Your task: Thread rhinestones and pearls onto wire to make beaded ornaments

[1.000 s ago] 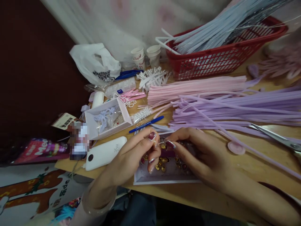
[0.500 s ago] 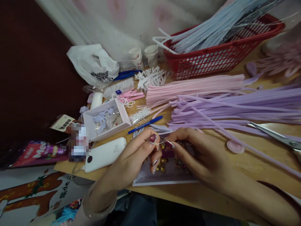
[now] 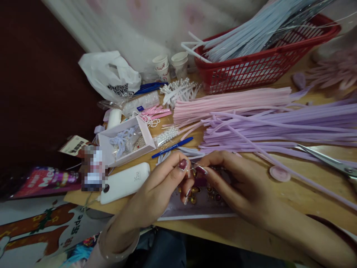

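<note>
A thin shiny strand [image 3: 195,163] runs between the fingertips of both hands; whether it is wire or thread I cannot tell. My left hand [image 3: 167,186] pinches it between thumb and index finger, the other fingers curled in. My right hand [image 3: 237,182] grips the strand's other side between thumb and forefinger, very close to the left fingertips. Directly beneath both hands lies a shallow pale box [image 3: 178,214] holding gold and dark red beaded pieces [image 3: 193,196]. My hands cover much of that box.
Purple fuzzy stems [image 3: 279,124], pink stems [image 3: 234,102] and scissors [image 3: 329,160] lie to the right. A red basket [image 3: 245,74] stands behind. On the left are a white power bank [image 3: 125,184], a box of trinkets [image 3: 111,160] and a blue pen [image 3: 173,147].
My left hand has shifted very slightly right and down, its curled lower fingers moving a little. The right hand keeps almost the same place and pinch.
</note>
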Tool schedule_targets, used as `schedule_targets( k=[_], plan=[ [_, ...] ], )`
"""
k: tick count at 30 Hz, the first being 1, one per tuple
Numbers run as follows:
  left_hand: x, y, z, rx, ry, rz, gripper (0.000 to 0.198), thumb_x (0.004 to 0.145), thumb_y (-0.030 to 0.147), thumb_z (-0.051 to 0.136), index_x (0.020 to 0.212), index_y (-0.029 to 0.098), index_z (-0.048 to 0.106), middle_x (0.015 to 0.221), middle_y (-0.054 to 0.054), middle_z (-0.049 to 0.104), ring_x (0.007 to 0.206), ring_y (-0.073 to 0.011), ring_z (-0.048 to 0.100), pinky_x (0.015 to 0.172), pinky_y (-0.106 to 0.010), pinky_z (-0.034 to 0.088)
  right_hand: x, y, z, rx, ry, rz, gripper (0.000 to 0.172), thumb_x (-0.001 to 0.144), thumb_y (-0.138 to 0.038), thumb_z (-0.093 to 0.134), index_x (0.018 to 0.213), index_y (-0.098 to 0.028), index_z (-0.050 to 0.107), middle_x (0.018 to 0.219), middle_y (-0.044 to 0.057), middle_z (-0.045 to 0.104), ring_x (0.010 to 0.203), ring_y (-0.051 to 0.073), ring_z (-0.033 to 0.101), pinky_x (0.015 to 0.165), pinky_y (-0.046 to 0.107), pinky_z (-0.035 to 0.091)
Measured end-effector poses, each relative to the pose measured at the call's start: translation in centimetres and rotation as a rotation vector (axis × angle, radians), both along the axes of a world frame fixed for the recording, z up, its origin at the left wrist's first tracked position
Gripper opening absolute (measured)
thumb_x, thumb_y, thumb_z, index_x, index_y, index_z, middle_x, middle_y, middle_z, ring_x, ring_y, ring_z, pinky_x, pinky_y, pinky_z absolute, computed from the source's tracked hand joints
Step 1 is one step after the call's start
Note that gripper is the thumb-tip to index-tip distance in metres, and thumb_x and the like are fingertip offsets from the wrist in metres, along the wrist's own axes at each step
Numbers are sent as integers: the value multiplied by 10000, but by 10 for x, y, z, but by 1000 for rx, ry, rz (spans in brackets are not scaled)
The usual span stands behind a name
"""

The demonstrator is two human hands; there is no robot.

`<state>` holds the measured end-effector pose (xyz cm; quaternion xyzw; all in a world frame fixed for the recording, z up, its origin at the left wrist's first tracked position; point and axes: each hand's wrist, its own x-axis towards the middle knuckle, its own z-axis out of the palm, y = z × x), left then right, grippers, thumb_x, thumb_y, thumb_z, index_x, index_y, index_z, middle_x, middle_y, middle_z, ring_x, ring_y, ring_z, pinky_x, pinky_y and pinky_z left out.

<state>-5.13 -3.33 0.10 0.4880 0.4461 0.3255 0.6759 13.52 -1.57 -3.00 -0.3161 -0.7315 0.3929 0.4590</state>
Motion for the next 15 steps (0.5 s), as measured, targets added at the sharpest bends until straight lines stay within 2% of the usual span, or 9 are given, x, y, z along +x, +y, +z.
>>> schedule_targets(
  k=[7,11,15],
  plan=[
    [5,-1,16,80,229,-28,321,1054,420,336,833,212,441,706,41,481,693,-106,488,695,-248,406,0,0,-1,-6,-24,-11,108,966,-124,519,953,-199,596,771,-7,698,644,109,645,593,201,507],
    [8,-3,11,187,330,45,342,1044,446,359,810,216,454,700,42,495,685,-114,493,690,-254,407,0,-1,-2,-21,-1,14,109,987,-161,503,960,-217,593,773,3,697,635,128,641,566,224,506],
    [13,-3,2,252,337,122,333,1034,454,382,816,218,471,687,45,496,639,-115,481,630,-252,400,0,-1,-4,-53,29,22,114,1005,-158,476,968,-223,563,775,-6,661,621,112,604,550,208,480]
  ],
)
